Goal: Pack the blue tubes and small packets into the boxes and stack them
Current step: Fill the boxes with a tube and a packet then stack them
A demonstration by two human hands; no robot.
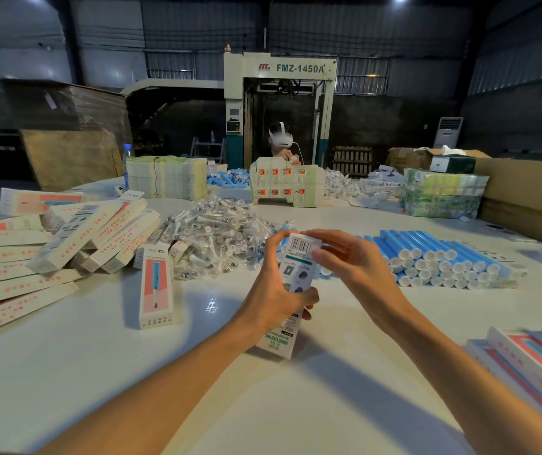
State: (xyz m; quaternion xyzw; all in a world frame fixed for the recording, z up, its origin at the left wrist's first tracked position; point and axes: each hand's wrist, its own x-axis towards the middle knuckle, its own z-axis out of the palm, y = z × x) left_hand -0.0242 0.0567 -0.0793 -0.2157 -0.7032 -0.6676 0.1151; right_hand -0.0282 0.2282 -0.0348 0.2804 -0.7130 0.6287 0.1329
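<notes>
Box (292, 270) is leaning up over the bench (230, 389); left hand (274, 292) is gripping its middle, right hand (348, 257) is pinching its top end.

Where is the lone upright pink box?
Head view, left of centre: the pink-fronted cardboard box stands upright on the white table, beside the clear packet heap.

Warehouse background stuff
Big FMZ-1450A machine (279, 68) at the back, a person in a headset (281, 142) right in front of it, water bottle (126, 159) far left, standing air conditioner (447, 131) and brown cartons (526, 182) on the right.
</notes>
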